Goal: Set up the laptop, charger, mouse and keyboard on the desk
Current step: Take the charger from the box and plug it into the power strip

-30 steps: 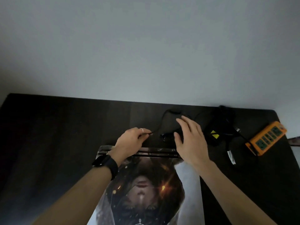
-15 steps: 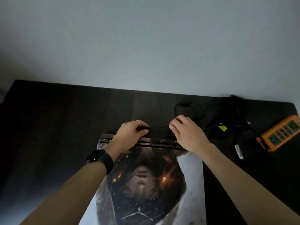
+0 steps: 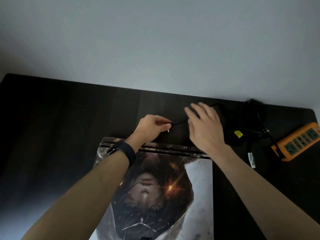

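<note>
My left hand (image 3: pixel 150 128) is pinched shut on the charger's thin black cord (image 3: pixel 179 122), right at its end, so the small metal plug (image 3: pixel 168 130) pokes out below my fingertips; a ring sits on one finger and a dark watch (image 3: pixel 123 152) wraps that wrist. My right hand (image 3: pixel 205 129) hovers just beside it with fingers spread and loose, gripping nothing; the cord runs from my left fingers under the right palm, though I cannot tell whether the palm touches it. The closed laptop (image 3: pixel 199 187) lies flat on the dark table (image 3: pixel 60 127) directly below both wrists, its lid covered with a printed picture, its hinge edge facing away from me; the plug hangs above the bare table just past that edge, apart from the laptop. To the right, the black charger brick (image 3: pixel 237 135) with a yellow label sits among loose loops of black cable; beyond it, near the table's right edge, lies an orange power strip (image 3: pixel 298 142) with green sockets. A pale wall (image 3: pixel 155 40) rises behind the table.
</note>
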A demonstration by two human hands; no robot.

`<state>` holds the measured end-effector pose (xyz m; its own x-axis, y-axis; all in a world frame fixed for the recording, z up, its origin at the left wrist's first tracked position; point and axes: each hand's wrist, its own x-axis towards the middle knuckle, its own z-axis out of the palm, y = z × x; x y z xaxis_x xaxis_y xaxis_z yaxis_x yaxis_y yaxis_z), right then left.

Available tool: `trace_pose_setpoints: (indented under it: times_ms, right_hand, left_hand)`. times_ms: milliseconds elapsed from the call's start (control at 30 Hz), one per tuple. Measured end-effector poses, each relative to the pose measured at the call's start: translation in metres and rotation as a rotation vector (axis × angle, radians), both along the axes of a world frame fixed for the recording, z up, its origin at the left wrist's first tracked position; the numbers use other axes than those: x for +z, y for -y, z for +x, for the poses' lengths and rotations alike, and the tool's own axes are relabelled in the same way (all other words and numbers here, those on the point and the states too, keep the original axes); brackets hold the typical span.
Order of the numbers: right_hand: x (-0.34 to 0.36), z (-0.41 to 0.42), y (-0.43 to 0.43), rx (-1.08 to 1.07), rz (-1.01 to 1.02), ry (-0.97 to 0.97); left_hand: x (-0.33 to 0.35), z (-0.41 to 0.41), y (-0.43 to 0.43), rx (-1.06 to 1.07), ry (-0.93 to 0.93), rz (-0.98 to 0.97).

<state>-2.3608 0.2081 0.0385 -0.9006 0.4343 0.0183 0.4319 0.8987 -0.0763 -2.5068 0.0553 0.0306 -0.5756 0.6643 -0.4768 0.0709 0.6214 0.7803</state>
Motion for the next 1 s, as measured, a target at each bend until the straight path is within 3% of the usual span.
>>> trace_pose_setpoints:
  times_ms: [100,300,533,600,833,900,1000]
  right_hand:
    - [-0.004,0.003,0.024,0.132,-0.154,-0.011]
    - [-0.013,0.0,0.028,-0.07,-0.469,-0.119]
    - [-0.003,-0.009,0.013,-0.113,-0.642,0.024]
    - [-0.001,-0.007,0.013,-0.119,-0.663,0.001]
    - [-0.005,0.003,0.033,-0.177,-0.683,-0.194]
    - [-0.005,0.005,0.038,-0.208,-0.711,-0.21]
    - [-0.002,0.008,0.04,-0.257,-0.785,-0.232]
  left_hand:
    - [0.0,0.0,0.004,-0.063,0.026,0.006]
    - [0.007,0.006,0.007,0.071,0.055,0.07]
    - [0.018,0.003,0.004,-0.002,-0.012,0.09]
    - [0.024,0.003,0.005,-0.118,-0.104,0.0]
    - [0.028,0.003,0.036,-0.648,-0.286,-0.583]
    - [0.025,0.009,0.031,-0.668,-0.349,-0.616]
    - [0.029,0.005,0.018,-0.672,-0.29,-0.621]
